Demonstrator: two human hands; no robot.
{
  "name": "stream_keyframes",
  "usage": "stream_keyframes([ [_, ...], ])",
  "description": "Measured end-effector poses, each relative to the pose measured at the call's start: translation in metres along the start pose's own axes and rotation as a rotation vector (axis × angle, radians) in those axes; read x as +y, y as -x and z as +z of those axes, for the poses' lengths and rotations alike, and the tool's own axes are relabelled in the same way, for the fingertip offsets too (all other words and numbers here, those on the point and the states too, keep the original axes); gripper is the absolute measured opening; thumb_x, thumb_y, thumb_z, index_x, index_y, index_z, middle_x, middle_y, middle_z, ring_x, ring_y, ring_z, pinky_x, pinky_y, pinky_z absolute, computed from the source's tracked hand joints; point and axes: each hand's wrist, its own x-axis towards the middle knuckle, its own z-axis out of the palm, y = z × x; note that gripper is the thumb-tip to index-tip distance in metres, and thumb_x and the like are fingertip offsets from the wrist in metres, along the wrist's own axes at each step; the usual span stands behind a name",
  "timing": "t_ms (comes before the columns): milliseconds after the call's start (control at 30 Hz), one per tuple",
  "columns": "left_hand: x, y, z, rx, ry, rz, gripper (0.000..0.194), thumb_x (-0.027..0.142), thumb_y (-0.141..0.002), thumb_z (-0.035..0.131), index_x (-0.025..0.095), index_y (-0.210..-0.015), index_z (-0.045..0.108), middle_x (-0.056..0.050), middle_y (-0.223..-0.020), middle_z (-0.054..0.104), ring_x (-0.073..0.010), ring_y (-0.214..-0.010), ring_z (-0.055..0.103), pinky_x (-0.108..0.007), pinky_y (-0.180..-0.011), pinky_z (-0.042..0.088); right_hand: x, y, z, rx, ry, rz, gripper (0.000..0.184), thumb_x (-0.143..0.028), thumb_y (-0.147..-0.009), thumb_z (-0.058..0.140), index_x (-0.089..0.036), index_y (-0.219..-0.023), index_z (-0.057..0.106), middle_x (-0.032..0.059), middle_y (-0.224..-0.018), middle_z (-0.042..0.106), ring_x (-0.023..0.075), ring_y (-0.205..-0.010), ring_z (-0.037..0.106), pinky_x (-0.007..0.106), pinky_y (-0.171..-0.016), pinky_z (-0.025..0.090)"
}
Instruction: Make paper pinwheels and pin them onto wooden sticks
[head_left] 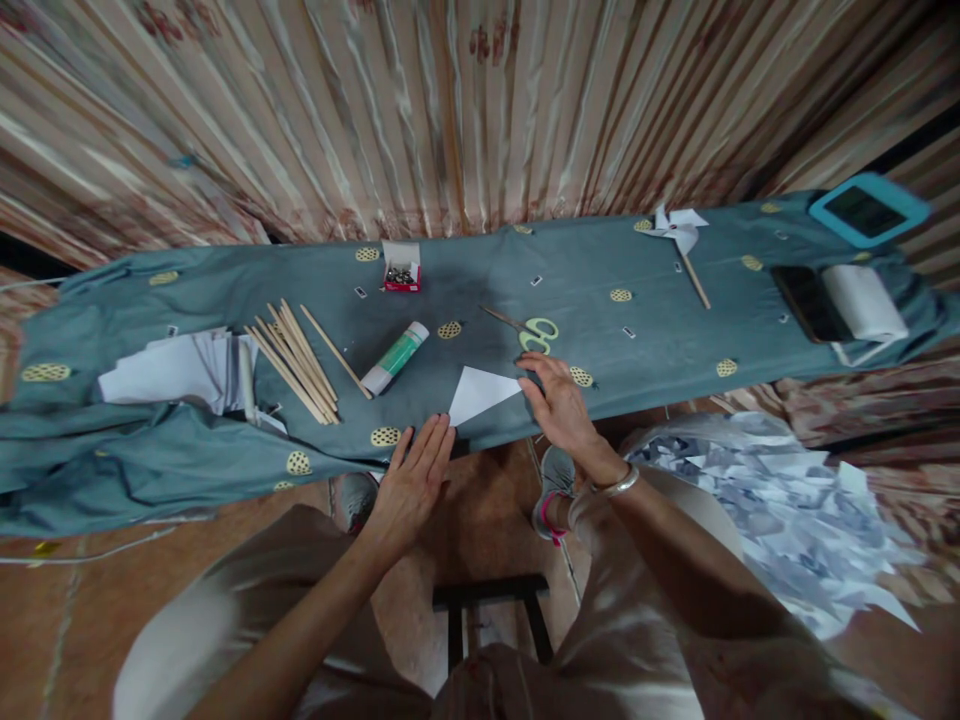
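Observation:
A small white piece of paper [482, 395], triangular to kite-shaped, lies at the table's front edge between my hands. My left hand [417, 478] is flat with its fingers stretched out, the fingertips at the paper's lower left corner. At the paper's narrow right tip is my right hand [561, 405], thumb touching the tip and fingers loosely spread above it on the cloth. Just beyond that hand lie scissors [538, 335] with light green handles. To the left of the paper is a green and white glue stick [396, 357].
Wooden sticks [296, 362] and a stack of cut paper [176, 372] lie left. A red box of metal pins [402, 268] stands behind. Right are a paper pinwheel [681, 235], a phone [808, 303], a white roll [866, 302] and a blue-framed device [868, 210]. Paper scraps [780, 510] fill a bag below.

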Motion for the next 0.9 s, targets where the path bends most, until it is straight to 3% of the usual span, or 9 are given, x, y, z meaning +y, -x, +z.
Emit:
stream_keyframes([
  [200, 0.002, -0.002, -0.004, 0.021, 0.007, 0.003, 0.06, 0.014, -0.094, 0.038, 0.005, -0.152, 0.022, -0.019, -0.154, 0.036, -0.0287, -0.145, 0.031, -0.049, -0.115, 0.031, -0.011, -0.005, -0.001, -0.112, -0.081, 0.01, 0.024, -0.034, -0.092, 0.053, -0.022, -0.109, 0.065, 0.0098, -0.131, 0.061, 0.0268, -0.122, 0.054, 0.048, -0.105, 0.041],
  [433, 0.001, -0.002, -0.003, 0.024, 0.061, -0.002, 0.061, 0.013, -0.094, 0.04, 0.006, -0.152, 0.022, -0.02, -0.153, 0.037, -0.0293, -0.144, 0.032, -0.05, -0.116, 0.03, -0.013, -0.009, 0.004, -0.093, -0.165, 0.066, 0.01, -0.022, -0.082, 0.063, -0.021, -0.092, 0.066, 0.011, -0.126, 0.064, 0.0267, -0.119, 0.058, 0.047, -0.103, 0.042],
  [600, 0.0, -0.002, -0.011, 0.074, 0.271, -0.057, 0.069, 0.026, -0.096, 0.046, 0.011, -0.154, 0.014, -0.02, -0.155, 0.034, -0.0287, -0.146, 0.027, -0.051, -0.117, 0.029, -0.011, -0.014, 0.001, -0.101, -0.294, 0.109, 0.004, -0.021, -0.082, 0.061, -0.021, -0.08, 0.065, 0.0105, -0.123, 0.066, 0.0248, -0.116, 0.061, 0.045, -0.104, 0.041],
  [733, -0.007, -0.009, -0.021, 0.162, 0.599, -0.255, 0.066, 0.032, -0.097, 0.047, 0.02, -0.154, 0.017, -0.017, -0.158, 0.03, -0.0258, -0.146, 0.027, -0.047, -0.117, 0.031, -0.011, -0.018, -0.006, -0.109, -0.428, 0.117, 0.008, -0.029, -0.082, 0.063, -0.022, -0.079, 0.065, 0.0089, -0.124, 0.066, 0.0235, -0.118, 0.061, 0.045, -0.107, 0.041],
  [900, -0.02, -0.032, -0.026, 0.318, 1.175, -0.593, 0.064, 0.05, -0.094, 0.047, 0.016, -0.147, 0.036, -0.018, -0.148, 0.046, -0.0261, -0.135, 0.047, -0.044, -0.112, 0.038, -0.02, -0.022, -0.013, -0.129, -0.574, 0.097, 0.013, -0.036, -0.082, 0.066, -0.023, -0.081, 0.066, 0.0078, -0.126, 0.064, 0.0229, -0.121, 0.059, 0.044, -0.108, 0.041],
])
